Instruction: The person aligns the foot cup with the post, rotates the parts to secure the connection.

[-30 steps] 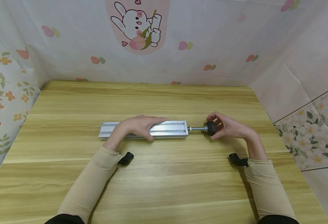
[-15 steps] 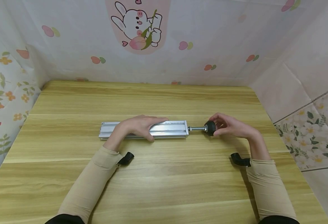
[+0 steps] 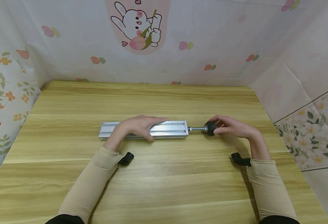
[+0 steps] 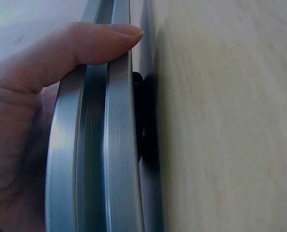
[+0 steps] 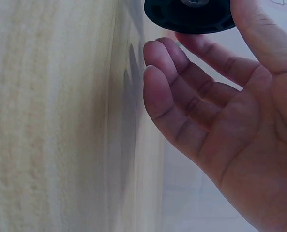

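Observation:
A silver aluminium extrusion [image 3: 170, 127] lies lengthwise across the wooden table. My left hand [image 3: 137, 126] grips it from above, and in the left wrist view the thumb [image 4: 95, 43] bends over its slotted side. Out of the extrusion's right end plate sticks a threaded rod [image 3: 198, 128] with nuts on it. At the rod's tip sits a black levelling foot [image 3: 209, 128], its round base facing right. My right hand [image 3: 235, 127] pinches the foot's edge between thumb and index finger. In the right wrist view the other fingers [image 5: 160, 96] curl loosely below the base [image 5: 191, 19].
The wooden table [image 3: 164, 183] runs back to a patterned white curtain [image 3: 208, 37]. Floral cloth hangs at the left [image 3: 7, 93], with more at the right. A black wrist mount [image 3: 126, 159] projects from the left sleeve and another [image 3: 240, 159] from the right.
My right hand has drawn back slightly to the right, and its thumb and fingers have shifted along the foot's edge. The left hand and the extrusion stay in place.

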`<state>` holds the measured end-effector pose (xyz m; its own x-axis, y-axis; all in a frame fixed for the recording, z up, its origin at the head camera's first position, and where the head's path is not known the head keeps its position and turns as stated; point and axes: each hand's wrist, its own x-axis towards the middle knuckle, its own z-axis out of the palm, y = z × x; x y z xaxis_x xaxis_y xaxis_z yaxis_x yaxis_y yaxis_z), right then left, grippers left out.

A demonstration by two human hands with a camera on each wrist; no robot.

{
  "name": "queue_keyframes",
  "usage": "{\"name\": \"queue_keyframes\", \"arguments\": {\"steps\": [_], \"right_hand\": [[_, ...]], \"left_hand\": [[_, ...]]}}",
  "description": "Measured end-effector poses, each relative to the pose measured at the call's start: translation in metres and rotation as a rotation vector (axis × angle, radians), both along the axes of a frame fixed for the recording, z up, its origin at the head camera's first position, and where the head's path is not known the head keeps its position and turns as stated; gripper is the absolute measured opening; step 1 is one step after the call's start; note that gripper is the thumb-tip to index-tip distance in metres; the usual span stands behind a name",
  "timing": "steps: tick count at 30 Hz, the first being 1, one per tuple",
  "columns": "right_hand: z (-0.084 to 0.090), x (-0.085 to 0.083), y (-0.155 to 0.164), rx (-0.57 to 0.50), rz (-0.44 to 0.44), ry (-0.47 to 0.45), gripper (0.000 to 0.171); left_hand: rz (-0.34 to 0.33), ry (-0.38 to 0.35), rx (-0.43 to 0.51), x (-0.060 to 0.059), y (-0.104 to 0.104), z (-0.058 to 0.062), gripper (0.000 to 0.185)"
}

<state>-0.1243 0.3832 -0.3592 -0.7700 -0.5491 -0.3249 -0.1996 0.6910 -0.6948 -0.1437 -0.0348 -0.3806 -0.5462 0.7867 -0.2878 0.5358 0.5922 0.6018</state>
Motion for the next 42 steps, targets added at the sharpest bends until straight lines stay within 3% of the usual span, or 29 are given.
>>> {"name": "queue_keyframes", "arguments": {"steps": [11, 21, 29, 42], "right_hand": [[0.002, 0.002, -0.008, -0.066, -0.003, -0.038, 0.077], [-0.001, 0.003, -0.016, -0.058, -0.057, -0.043, 0.074], [-0.001, 0.002, -0.012, -0.084, -0.047, -0.014, 0.065], [0.004, 0.004, -0.006, 0.01, -0.036, -0.049, 0.048]], "left_hand": [[0.002, 0.008, -0.012, 0.0, 0.0, 0.001, 0.099], [0.0, 0.002, -0.014, 0.0, 0.0, 0.002, 0.1], [0.006, -0.002, -0.013, 0.001, -0.001, 0.002, 0.1], [-0.004, 0.015, -0.015, -0.001, 0.0, 0.0, 0.1]]}}
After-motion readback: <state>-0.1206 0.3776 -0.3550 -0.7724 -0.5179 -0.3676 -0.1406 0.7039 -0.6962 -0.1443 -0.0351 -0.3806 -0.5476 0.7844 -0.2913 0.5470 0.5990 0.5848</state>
